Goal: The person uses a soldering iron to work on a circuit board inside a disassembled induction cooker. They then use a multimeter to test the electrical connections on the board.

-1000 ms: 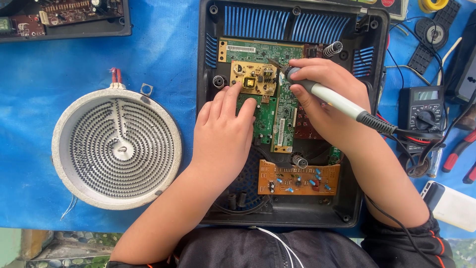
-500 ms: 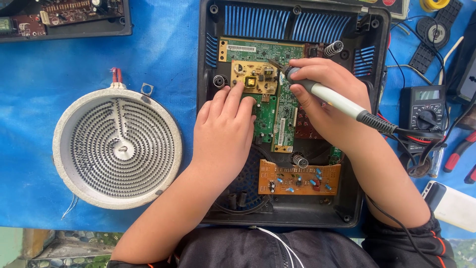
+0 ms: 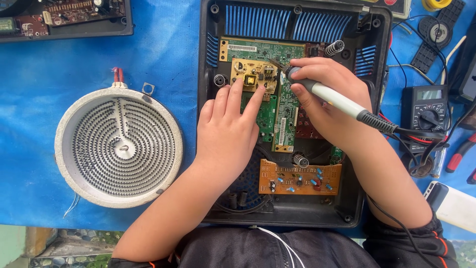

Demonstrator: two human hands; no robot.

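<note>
A blue mat (image 3: 74,49) covers the bench. On it, at centre, one open black appliance housing (image 3: 210,74) holds three circuit boards: a green one (image 3: 277,54) at 12 o'clock, a small tan one (image 3: 250,77) lying on it, and an orange one (image 3: 300,178) at 6 o'clock. One round coiled heating element (image 3: 119,146) lies at 9 o'clock, well apart from the housing. One multimeter (image 3: 424,111) sits at 3 o'clock.

The left hand (image 3: 228,134) lies flat in the housing, fingers spread a little, fingertips pressing the lower edge of the tan board. The right hand (image 3: 322,97) has its fingers clamped around one soldering iron (image 3: 337,101), whose tip touches the tan board's right edge near 12 o'clock.

To do this joint well, I judge that the left hand should pin the board steady, fingertips clear of the hot tip, and the iron should rest only briefly on the pad. Two springs (image 3: 334,48) show, one at the top right, one by the orange board.
</note>
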